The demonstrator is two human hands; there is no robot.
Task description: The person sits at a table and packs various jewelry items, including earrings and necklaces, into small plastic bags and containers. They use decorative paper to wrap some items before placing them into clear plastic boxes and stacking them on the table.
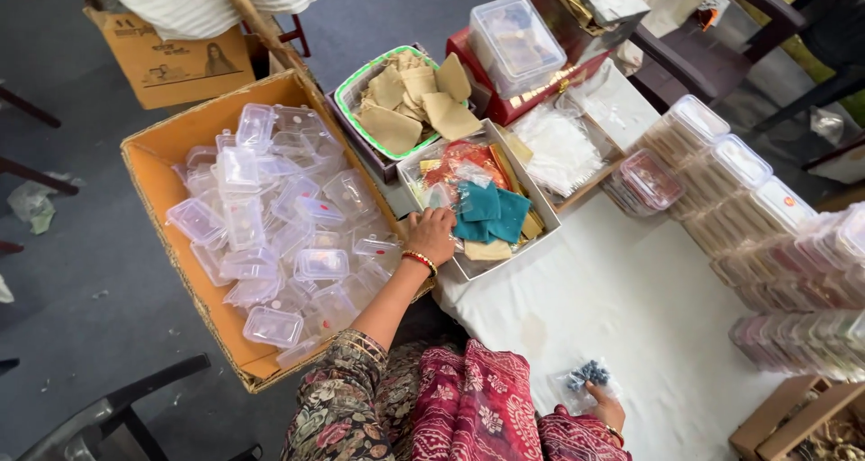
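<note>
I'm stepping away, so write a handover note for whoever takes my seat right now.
Left hand: reaching into the white tray of teal cloth pieces and small packets; what its grip holds cannot be seen.
Right hand: at the table's near edge, holding a clear bag of dark blue beads.
Cardboard box on the left holds many empty clear lidded tubs.
Green-rimmed basket holds tan pouches.
Stacked filled tubs stand along the right.
Done: those stacks. Left: the empty tubs.

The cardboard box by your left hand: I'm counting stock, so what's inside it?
The cardboard box holds a heap of small clear lidded plastic containers. Its floor beneath them is covered.
</note>
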